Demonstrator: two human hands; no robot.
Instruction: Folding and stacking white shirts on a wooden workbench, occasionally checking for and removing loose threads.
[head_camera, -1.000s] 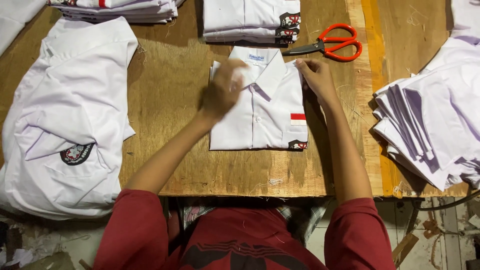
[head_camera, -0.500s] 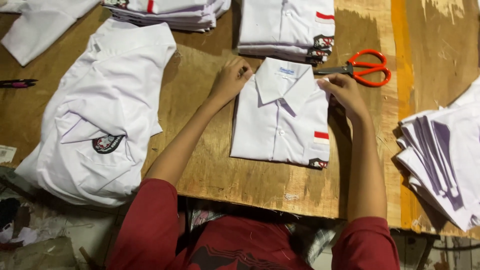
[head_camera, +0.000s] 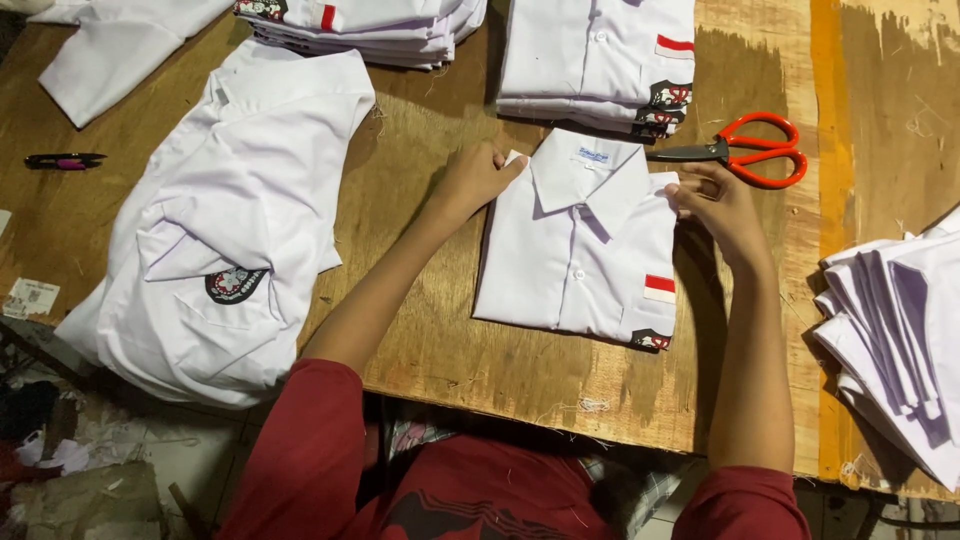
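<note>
Reaching forward with both forearms outstretched, the left hand and right hand pinch the shoulders of the folded white shirt, fingers curled tight; it lies flat on the wooden table.

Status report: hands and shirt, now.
Left hand and right hand pinching folded white shirt at its shoulders. Shirt flat on table. Scissors beside right hand.

Folded shirt: white woven cloth, matt, smooth, pressed flat. Tabletop: bare plywood, rough, scuffed, frayed near edge. Scissors at far right: glossy orange plastic handles, dark metal blades. Stack at right: matt white cloth pieces. Small paper tag at left.
</note>
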